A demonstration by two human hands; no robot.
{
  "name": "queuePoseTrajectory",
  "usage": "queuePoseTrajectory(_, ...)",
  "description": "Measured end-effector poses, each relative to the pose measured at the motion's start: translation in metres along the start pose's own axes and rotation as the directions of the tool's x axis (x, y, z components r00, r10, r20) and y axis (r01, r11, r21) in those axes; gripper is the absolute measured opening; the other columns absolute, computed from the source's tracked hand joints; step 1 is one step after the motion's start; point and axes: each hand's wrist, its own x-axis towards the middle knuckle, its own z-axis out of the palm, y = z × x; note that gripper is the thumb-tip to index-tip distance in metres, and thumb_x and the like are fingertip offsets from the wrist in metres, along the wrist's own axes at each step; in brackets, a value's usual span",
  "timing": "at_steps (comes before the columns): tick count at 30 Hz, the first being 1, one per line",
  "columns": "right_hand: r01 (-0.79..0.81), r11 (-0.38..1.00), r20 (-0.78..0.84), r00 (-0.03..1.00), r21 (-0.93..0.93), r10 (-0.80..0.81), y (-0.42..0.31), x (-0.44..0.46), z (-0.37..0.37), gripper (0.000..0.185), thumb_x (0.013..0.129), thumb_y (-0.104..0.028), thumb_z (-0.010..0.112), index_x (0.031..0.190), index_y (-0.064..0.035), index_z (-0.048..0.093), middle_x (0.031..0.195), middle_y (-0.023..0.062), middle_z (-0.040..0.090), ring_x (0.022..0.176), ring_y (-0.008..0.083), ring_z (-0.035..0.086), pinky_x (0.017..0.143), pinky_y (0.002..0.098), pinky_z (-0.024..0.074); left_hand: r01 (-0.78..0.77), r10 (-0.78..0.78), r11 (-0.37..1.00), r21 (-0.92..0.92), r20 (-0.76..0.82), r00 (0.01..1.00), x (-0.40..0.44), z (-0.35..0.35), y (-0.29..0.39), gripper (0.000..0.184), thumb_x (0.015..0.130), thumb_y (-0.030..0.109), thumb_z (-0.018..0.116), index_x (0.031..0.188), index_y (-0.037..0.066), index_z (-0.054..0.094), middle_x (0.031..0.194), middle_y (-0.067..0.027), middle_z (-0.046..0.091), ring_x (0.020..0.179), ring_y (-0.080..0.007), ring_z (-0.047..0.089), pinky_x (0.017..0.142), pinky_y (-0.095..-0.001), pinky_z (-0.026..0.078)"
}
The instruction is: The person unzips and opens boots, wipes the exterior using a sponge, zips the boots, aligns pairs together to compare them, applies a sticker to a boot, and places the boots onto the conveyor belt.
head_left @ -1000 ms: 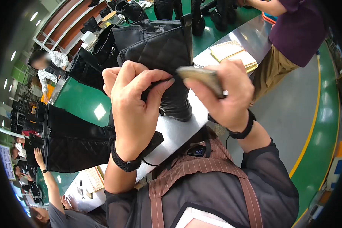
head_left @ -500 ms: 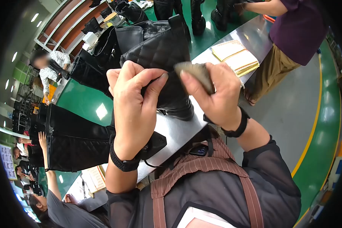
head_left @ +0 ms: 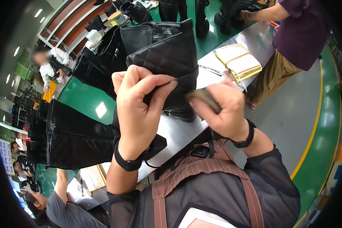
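Observation:
A black quilted boot [head_left: 169,53] stands upright on the metal table edge [head_left: 178,133], its folded top towards the far side. At the boot's side my left hand [head_left: 138,106] pinches a thin black strap or edge between thumb and forefinger. My right hand [head_left: 226,108] grips a brownish-grey pad [head_left: 205,99], blurred by motion, just right of the boot's shaft. What the pad is made of cannot be made out. Another black quilted boot [head_left: 79,136] lies on its side to the left of my left wrist.
Sheets of labels [head_left: 239,62] lie at the right, near a person in a purple shirt [head_left: 300,34]. More labels [head_left: 93,178] and a pen [head_left: 81,186] are at lower left, beside a person in grey [head_left: 70,212]. Further black boots [head_left: 98,64] stand beyond.
My right hand with the pad has moved down and slightly right, off the boot's shaft. My left hand keeps its pinch. The person in grey has lowered an arm from the lying boot.

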Motion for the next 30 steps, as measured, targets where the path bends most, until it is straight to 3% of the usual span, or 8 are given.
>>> queuePoseTrajectory(4, -0.091, 0.993, -0.278, 0.955, 0.073, 0.107, -0.012, 0.019, -0.008, 0.013, 0.073, -0.014, 0.073, 0.071, -0.0072, 0.062, 0.059, 0.0054, 0.056, 0.052, 0.0233, 0.055, 0.055, 0.033, 0.0388, -0.165, 0.167, 0.986, 0.033, -0.047, 0.985, -0.002, 0.002, 0.007, 0.015, 0.067, 0.008, 0.077, 0.08, 0.013, 0.073, 0.075, 0.0006, 0.047, 0.079, -0.0205, 0.041, 0.073, -0.0305, 0.033)
queuePoseTrajectory(7, 0.182, 0.978, -0.239, 0.95, -0.102, -0.202, -0.009, 0.029, -0.002, 0.015, 0.07, -0.012, 0.074, 0.068, -0.0068, 0.06, 0.062, 0.0048, 0.058, 0.055, 0.0237, 0.056, 0.057, 0.0329, 0.04, -0.224, 0.24, 0.968, 0.117, -0.15, 0.959, -0.008, 0.006, 0.004, 0.02, 0.063, 0.009, 0.078, 0.081, 0.015, 0.074, 0.076, 0.001, 0.047, 0.078, -0.02, 0.041, 0.072, -0.0309, 0.034)
queuePoseTrajectory(10, 0.027, 0.891, -0.302, 0.936, -0.453, -0.181, 0.016, 0.024, -0.019, 0.015, 0.068, -0.013, 0.075, 0.067, -0.0068, 0.061, 0.064, 0.0051, 0.061, 0.056, 0.0233, 0.057, 0.06, 0.0344, 0.0409, -0.194, 0.218, 0.97, 0.143, -0.174, 0.96, -0.016, -0.001, 0.004, 0.021, 0.062, 0.01, 0.078, 0.082, 0.016, 0.074, 0.076, 0.0016, 0.046, 0.078, -0.0198, 0.041, 0.072, -0.0307, 0.033)
queuePoseTrajectory(11, -0.05, 0.952, -0.324, 0.945, -0.302, -0.053, 0.014, 0.024, -0.024, 0.015, 0.069, -0.014, 0.076, 0.068, -0.0073, 0.063, 0.063, 0.0042, 0.06, 0.056, 0.0226, 0.057, 0.06, 0.0331, 0.0394, -0.19, 0.215, 0.97, 0.151, -0.171, 0.961, -0.018, -0.003, 0.004, 0.021, 0.062, 0.011, 0.078, 0.081, 0.017, 0.075, 0.076, 0.0022, 0.047, 0.078, -0.0194, 0.042, 0.073, -0.0307, 0.033)
queuePoseTrajectory(15, 0.094, 0.993, -0.165, 0.981, -0.07, -0.105, -0.025, 0.026, -0.028, 0.014, 0.07, -0.014, 0.076, 0.073, -0.0069, 0.065, 0.064, 0.0022, 0.06, 0.056, 0.0207, 0.056, 0.06, 0.0308, 0.038, -0.238, 0.273, 0.952, 0.192, -0.184, 0.944, -0.018, 0.006, 0.009, 0.022, 0.059, 0.01, 0.077, 0.079, 0.018, 0.075, 0.079, 0.0033, 0.05, 0.079, -0.0186, 0.043, 0.076, -0.0314, 0.032)
queuePoseTrajectory(19, 0.188, 0.972, 0.007, 0.982, -0.142, -0.189, -0.005, 0.025, -0.026, 0.018, 0.068, -0.008, 0.078, 0.072, -0.0048, 0.061, 0.062, 0.006, 0.052, 0.056, 0.0239, 0.051, 0.062, 0.0318, 0.0384, -0.289, 0.346, 0.916, 0.279, -0.184, 0.92, -0.024, 0.006, 0.002, 0.024, 0.058, 0.009, 0.076, 0.08, 0.018, 0.075, 0.079, 0.0035, 0.05, 0.08, -0.0187, 0.043, 0.076, -0.0313, 0.032)
queuePoseTrajectory(22, 0.15, 0.84, -0.003, 0.984, -0.522, -0.177, 0.017, 0.021, -0.045, 0.017, 0.069, -0.014, 0.075, 0.067, -0.0094, 0.059, 0.062, 0.0034, 0.054, 0.062, 0.0246, 0.056, 0.066, 0.0356, 0.0412, -0.259, 0.316, 0.928, 0.267, -0.198, 0.928, -0.027, 0.005, -0.001, 0.026, 0.056, 0.008, 0.075, 0.08, 0.018, 0.075, 0.079, 0.0036, 0.05, 0.081, -0.0189, 0.042, 0.076, -0.0312, 0.032)
queuePoseTrajectory(30, 0.163, 0.973, 0.032, 0.987, -0.161, -0.16, -0.002, 0.026, -0.026, 0.018, 0.069, -0.016, 0.075, 0.069, -0.008, 0.059, 0.064, 0.0049, 0.056, 0.06, 0.0253, 0.057, 0.062, 0.0347, 0.0415, -0.247, 0.294, 0.94, 0.236, -0.192, 0.936, -0.026, 0.004, 0.003, 0.024, 0.058, 0.009, 0.077, 0.081, 0.018, 0.075, 0.078, 0.0032, 0.049, 0.079, -0.0189, 0.042, 0.074, -0.0309, 0.033)
